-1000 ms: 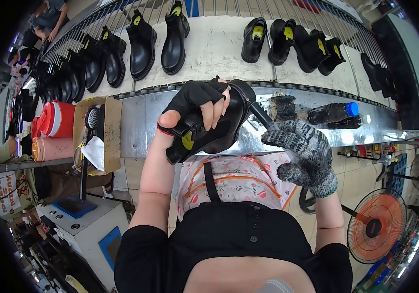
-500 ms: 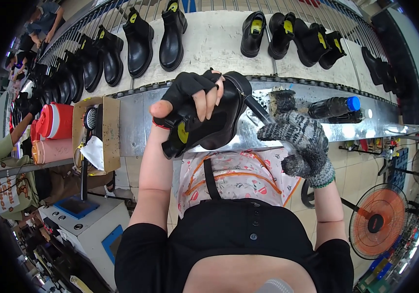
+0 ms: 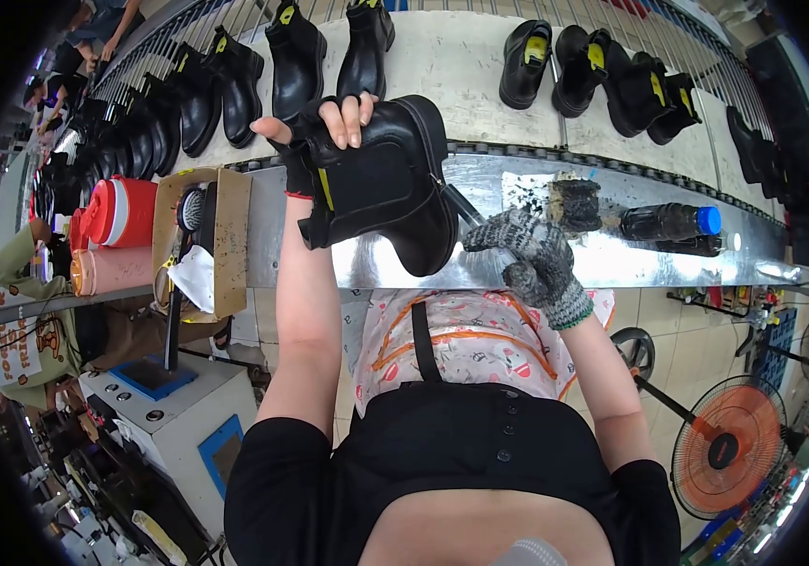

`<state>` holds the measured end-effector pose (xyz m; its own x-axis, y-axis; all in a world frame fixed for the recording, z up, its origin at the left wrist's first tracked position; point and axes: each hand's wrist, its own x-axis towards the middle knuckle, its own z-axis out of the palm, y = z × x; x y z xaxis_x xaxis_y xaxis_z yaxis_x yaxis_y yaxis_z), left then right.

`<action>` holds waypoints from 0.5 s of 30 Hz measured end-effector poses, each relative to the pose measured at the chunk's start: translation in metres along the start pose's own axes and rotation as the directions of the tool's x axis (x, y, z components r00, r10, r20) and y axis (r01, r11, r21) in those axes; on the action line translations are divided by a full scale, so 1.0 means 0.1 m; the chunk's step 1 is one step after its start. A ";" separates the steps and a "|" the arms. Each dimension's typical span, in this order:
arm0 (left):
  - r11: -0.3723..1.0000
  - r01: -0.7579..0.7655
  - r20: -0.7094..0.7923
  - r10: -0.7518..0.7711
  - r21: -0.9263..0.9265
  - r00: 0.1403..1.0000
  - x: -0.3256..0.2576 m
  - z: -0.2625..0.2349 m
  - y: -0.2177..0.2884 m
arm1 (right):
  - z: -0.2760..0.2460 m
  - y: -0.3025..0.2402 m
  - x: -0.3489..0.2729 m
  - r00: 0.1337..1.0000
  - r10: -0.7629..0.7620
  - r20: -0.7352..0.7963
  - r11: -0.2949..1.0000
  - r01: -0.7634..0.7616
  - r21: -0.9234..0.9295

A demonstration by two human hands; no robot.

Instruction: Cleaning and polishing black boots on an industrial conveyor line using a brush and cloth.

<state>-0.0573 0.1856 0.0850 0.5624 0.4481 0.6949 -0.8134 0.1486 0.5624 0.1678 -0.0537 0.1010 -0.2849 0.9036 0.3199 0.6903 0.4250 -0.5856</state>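
Note:
My left hand [image 3: 315, 132], in a black fingerless glove, grips a black ankle boot [image 3: 386, 184] by its shaft and holds it up over the metal bench edge [image 3: 612, 264]. My right hand [image 3: 527, 255], in a grey knitted glove, is closed on a dark tool handle [image 3: 466, 208] whose tip touches the boot's heel side. A black-stained brush or sponge [image 3: 574, 200] and a dark bottle with a blue cap [image 3: 673, 223] lie on the bench to the right.
Black boots [image 3: 296, 57] and low shoes [image 3: 602, 66] stand in rows on the conveyor behind the bench. A cardboard box [image 3: 211, 236], a red jug [image 3: 122, 209], a machine [image 3: 159, 396] at lower left and an orange fan [image 3: 730, 448] at lower right surround me.
My left hand has lifted the boot up and away toward the conveyor, turning its sole downward. My right hand followed with the tool, staying at the boot's heel side.

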 end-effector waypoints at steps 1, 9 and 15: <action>1.000 0.002 -0.003 -0.002 -0.002 1.000 -0.02 -0.04 0.00 | 0.02 -0.01 0.01 1.000 0.017 -0.004 1.000 -0.017 -0.024; 0.995 0.042 -0.102 -0.051 -0.085 0.993 -0.28 -0.49 0.09 | 0.08 0.05 0.04 0.997 0.061 0.045 0.950 -0.072 0.304; 0.987 0.122 -0.266 -0.146 -0.105 0.953 -0.48 -0.75 0.17 | 0.15 0.11 -0.04 0.985 0.123 0.120 0.919 -0.158 0.361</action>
<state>-0.1094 0.2323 0.0277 0.6151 0.6395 0.4612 -0.7499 0.2938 0.5928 0.1664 -0.0517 0.0816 -0.2758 0.9488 0.1539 0.4395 0.2668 -0.8577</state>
